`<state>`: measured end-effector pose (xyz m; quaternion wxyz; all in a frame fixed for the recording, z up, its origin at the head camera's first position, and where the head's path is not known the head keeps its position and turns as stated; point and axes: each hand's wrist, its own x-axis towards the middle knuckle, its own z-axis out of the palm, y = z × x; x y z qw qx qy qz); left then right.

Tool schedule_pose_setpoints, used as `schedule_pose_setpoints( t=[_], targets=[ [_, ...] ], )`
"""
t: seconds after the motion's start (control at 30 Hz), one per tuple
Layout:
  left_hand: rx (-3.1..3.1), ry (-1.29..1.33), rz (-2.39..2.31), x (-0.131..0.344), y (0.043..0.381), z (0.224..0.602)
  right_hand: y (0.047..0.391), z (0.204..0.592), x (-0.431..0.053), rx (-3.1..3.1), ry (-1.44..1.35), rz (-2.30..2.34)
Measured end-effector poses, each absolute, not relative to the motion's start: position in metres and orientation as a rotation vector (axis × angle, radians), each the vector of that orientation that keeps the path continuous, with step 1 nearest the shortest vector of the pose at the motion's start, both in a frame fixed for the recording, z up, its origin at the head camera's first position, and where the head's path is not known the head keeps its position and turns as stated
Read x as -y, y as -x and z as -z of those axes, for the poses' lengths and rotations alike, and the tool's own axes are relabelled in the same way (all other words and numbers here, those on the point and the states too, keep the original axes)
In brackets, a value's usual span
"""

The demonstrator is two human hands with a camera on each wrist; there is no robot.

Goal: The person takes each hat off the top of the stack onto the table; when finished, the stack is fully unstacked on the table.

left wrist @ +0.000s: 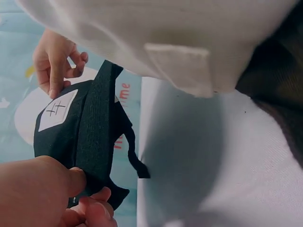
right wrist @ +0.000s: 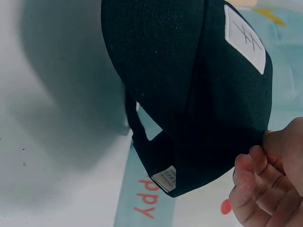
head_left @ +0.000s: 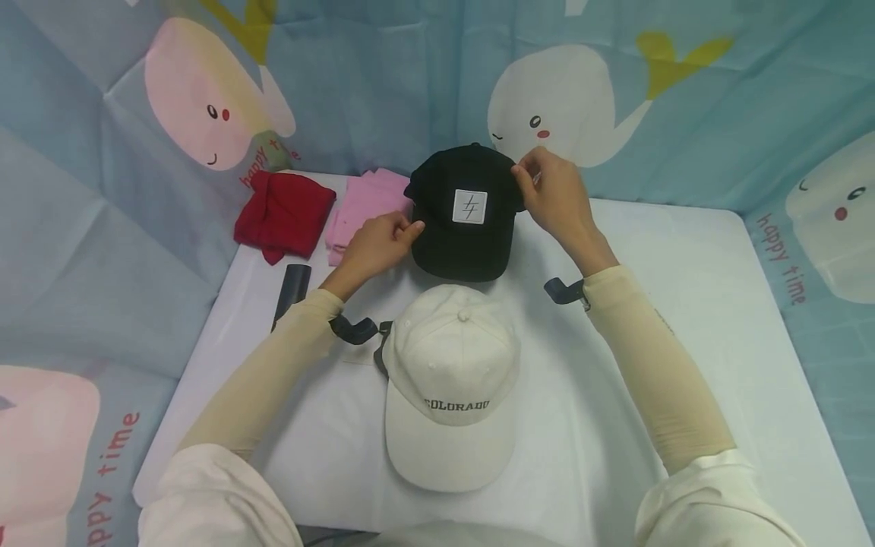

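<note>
A black cap (head_left: 437, 171) with a white square patch is held up near the back of the table, its brim towards me. My left hand (head_left: 379, 241) pinches its left edge by the brim; the left wrist view shows thumb and fingers on the black cloth (left wrist: 97, 132). On the other side my right hand (head_left: 557, 194) pinches the crown's right edge between thumb and fingers. The right wrist view shows the cap's underside strap and a small inner label (right wrist: 165, 178). Nearer me lies a cream cap (head_left: 451, 357) lettered COLORADO, brim forward, touched by neither hand.
Folded red cloth (head_left: 287, 216) and pink cloth (head_left: 369, 197) lie at the back left. A dark bar (head_left: 292, 285) rests beside my left forearm. Behind the white table (head_left: 683, 304) hangs a blue curtain (head_left: 383, 91) printed with whales.
</note>
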<state>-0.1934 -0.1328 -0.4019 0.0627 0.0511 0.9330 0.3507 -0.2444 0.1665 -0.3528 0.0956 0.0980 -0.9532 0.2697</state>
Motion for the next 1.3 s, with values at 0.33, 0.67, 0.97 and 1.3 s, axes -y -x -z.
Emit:
schedule_pose_setpoints(
  t=[0.33, 0.67, 0.97, 1.3],
  targets=[
    [-2.773, -0.139, -0.987, 0.127, 0.2, 0.412, 0.251, 0.37, -0.171, 2.868, -0.267, -0.786],
    [-2.782, -0.151, -0.917, 0.124, 0.208, 0.42, 0.255, 0.382, -0.173, 2.872, -0.266, -0.791],
    [-2.763, -0.17, -0.781, 0.12, 0.214, 0.43, 0.252, 0.392, -0.175, 2.893, -0.296, -0.768],
    [-2.716, -0.221, -0.667, 0.118, 0.209, 0.43, 0.252, 0.397, -0.176, 2.953, -0.33, -0.747]
  ],
)
